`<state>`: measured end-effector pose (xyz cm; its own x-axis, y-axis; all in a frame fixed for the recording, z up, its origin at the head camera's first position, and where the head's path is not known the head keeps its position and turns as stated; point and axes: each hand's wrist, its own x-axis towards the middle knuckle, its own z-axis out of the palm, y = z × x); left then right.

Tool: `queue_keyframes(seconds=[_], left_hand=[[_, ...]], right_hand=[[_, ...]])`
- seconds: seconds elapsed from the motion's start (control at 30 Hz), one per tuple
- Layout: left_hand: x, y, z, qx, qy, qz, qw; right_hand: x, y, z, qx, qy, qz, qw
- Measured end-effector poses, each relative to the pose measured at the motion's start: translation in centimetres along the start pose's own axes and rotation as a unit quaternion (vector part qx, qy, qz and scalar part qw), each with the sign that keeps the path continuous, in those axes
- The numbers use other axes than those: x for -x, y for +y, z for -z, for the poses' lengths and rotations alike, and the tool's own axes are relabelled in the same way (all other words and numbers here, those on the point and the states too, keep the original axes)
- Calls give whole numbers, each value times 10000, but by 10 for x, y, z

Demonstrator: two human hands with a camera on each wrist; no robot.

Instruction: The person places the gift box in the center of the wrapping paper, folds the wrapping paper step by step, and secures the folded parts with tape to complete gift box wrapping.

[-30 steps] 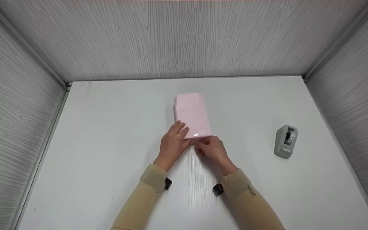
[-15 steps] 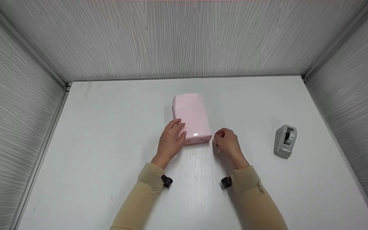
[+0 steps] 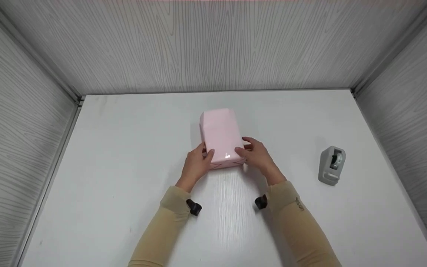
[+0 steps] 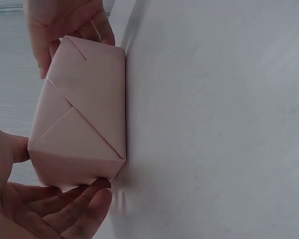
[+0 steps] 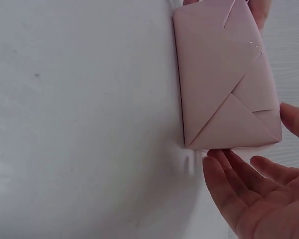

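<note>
A box wrapped in pink paper lies on the white table, its long side running away from the person. Its near end shows overlapping triangular folds in both wrist views. At the box's left side, the left hand grips the near corner, thumb at the top edge and fingers along the side. Opposite it, the right hand holds the right side, with its thumb on the top edge and fingers against the side wall. A small shiny strip of clear tape shows on top near the front edge.
A grey tape dispenser with a roll in it stands on the right of the white table. Wood-grained panels rise at the back and both sides. A black wrist camera sits on the left sleeve, another on the right.
The right hand has left the box's front end, swung out to the right, then come back onto the right side. The left hand has slid from the top to the left side.
</note>
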<state>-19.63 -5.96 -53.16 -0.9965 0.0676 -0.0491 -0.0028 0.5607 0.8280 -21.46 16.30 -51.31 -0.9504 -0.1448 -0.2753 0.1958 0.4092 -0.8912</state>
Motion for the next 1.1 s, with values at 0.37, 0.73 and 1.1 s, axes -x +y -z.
queue_keyframes(seconds=[0.37, 0.73, 1.1], left_hand=[[4, 3, 4, 485, -145, -163, 9986], [15, 7, 4, 765, 364, -837, 9929], [23, 3, 2, 281, 384, -952, 9943]], right_hand=[[11, 2, -2, -42, 408, 243, 9989], [25, 11, -8, -741, 956, 1085, 9867], [45, 8, -13, -1266, 1028, 1710, 9717]])
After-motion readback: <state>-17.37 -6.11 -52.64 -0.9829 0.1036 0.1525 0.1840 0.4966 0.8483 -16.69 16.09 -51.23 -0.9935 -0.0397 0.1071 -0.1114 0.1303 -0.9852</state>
